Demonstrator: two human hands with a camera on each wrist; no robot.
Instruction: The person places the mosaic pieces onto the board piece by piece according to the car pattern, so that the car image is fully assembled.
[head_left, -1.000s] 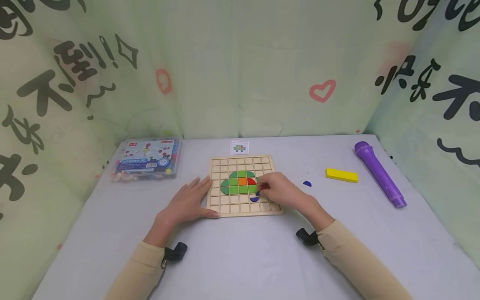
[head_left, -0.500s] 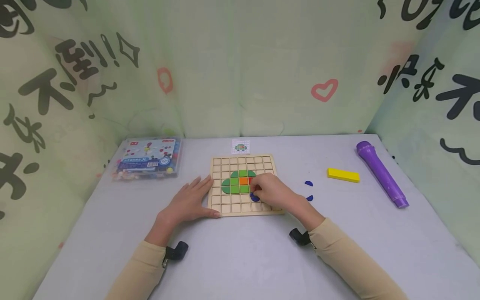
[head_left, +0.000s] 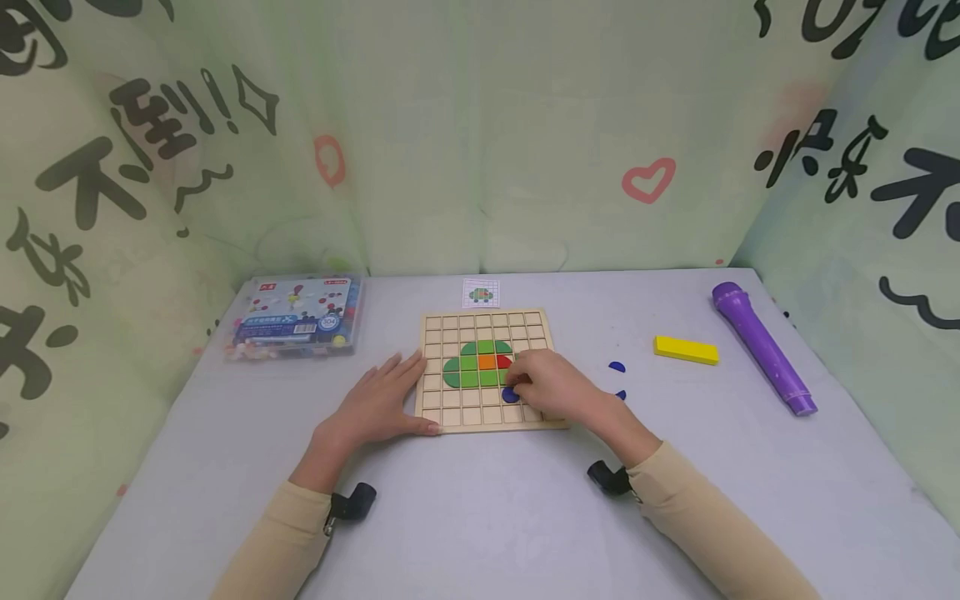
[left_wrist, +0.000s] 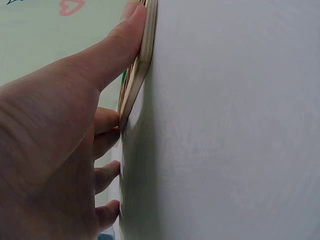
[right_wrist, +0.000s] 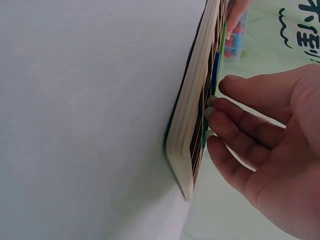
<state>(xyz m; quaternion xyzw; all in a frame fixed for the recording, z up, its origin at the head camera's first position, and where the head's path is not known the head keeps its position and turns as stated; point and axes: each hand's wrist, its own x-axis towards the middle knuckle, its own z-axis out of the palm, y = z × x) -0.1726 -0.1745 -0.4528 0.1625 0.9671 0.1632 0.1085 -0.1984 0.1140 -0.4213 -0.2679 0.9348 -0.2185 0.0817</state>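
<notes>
A square wooden grid board (head_left: 457, 417) carries green, orange and red pieces (head_left: 487, 362) fitted together. Below them two dark blue half-circle pieces make a round disc (head_left: 511, 395). My left hand (head_left: 378, 400) lies spread against the board's left side, thumb on its near-left corner. In the left wrist view, the thumb (left_wrist: 120, 47) presses over the wooden edge. My right hand (head_left: 555, 383) is over the board's right half, its fingertips right beside the blue disc and red piece. The right wrist view shows these fingers (right_wrist: 240, 135) loosely bent, the thumb apart from them, with nothing held between.
A small pattern card (head_left: 481, 293) lies behind the board. Right of it are loose blue half-circles (head_left: 617, 367), a yellow bar (head_left: 686, 350) and a purple microphone-shaped tube (head_left: 763, 348). At the back left sits a clear plastic box (head_left: 292, 318) of colourful pieces.
My right hand has shifted left, then slightly back right. The blue half-circle at its fingertips has come down against the other, forming a disc. The left hand stays in place.
</notes>
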